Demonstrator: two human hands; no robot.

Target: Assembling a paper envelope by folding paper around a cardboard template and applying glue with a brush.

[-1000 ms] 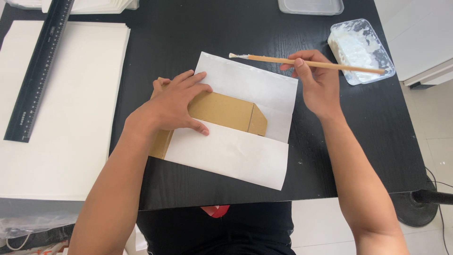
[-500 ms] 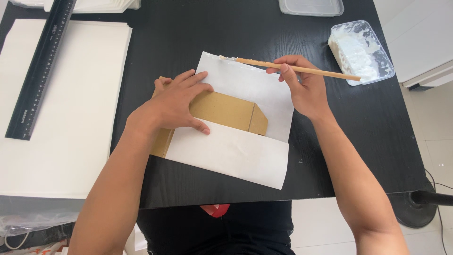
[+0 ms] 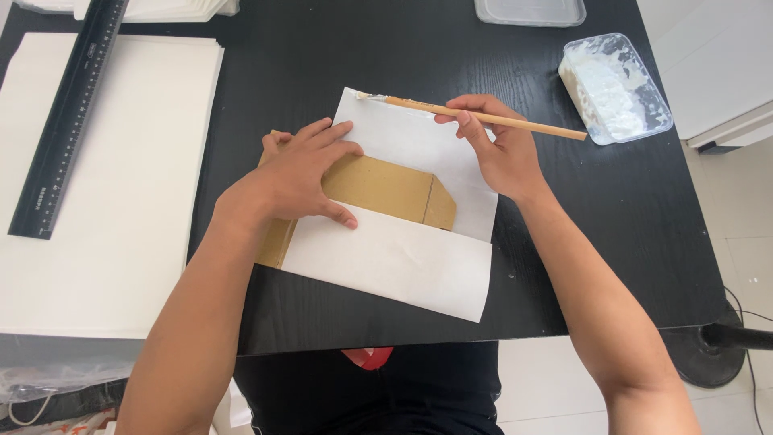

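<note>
The left hand (image 3: 302,173) lies flat with fingers spread on a brown cardboard piece (image 3: 378,189), pressing it onto a white paper sheet (image 3: 394,258) near the middle of the black worktop (image 3: 338,48). The right hand (image 3: 495,149) pinches a wooden brush (image 3: 475,115), its tip at the sheet's far left corner, seemingly touching the paper. A clear tub of white paste (image 3: 616,87) sits by the far right corner. A black ruler (image 3: 68,121) rests on a stack of white sheets (image 3: 113,242) along the left edge.
</note>
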